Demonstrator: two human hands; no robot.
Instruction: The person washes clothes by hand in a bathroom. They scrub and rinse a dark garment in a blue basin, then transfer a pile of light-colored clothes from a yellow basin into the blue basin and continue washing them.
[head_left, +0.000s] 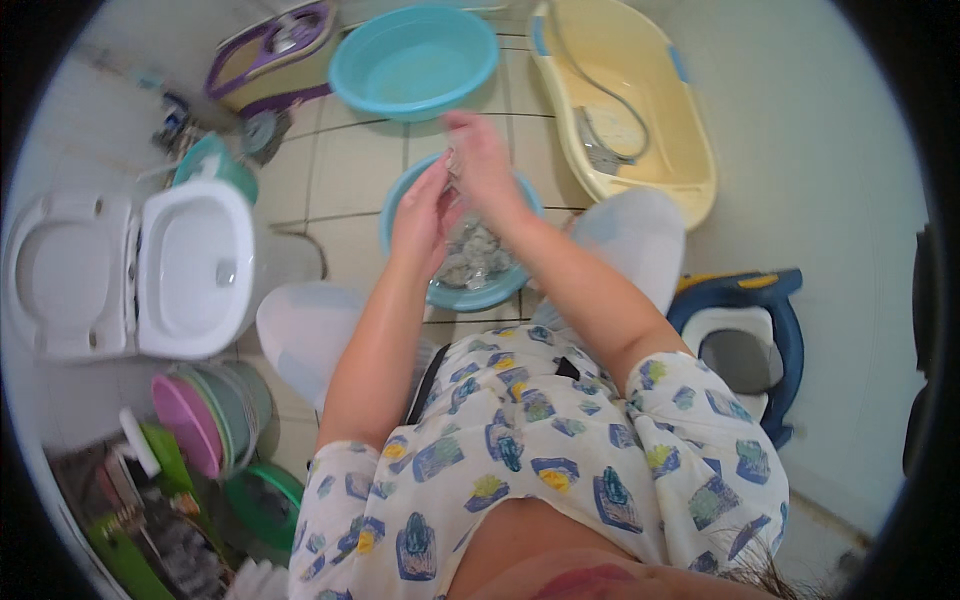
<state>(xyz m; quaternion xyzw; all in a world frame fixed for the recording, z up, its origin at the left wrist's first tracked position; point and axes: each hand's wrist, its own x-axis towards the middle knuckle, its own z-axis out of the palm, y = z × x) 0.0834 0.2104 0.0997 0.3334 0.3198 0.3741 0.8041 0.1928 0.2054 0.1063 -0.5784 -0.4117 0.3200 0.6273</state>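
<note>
Both hands are over a round blue plastic basin (480, 300) on the tiled floor, between my knees. My left hand (429, 214) is at the basin's left side, fingers curved around part of a greyish wet bundle (453, 166), seemingly cloth. My right hand (480, 161) is blurred and lies against the same bundle from the right, its fingers reaching past the basin's far rim. Below the hands, more crumpled grey wet material (476, 255) lies in the basin. The palms hide part of the bundle.
A larger turquoise basin (416, 64) stands beyond. At the right are a yellow baby bathtub (675, 127) holding a hose and a blue potty seat (787, 352). A toilet (199, 262), nested buckets (255, 405) and a green basin (289, 487) are at the left.
</note>
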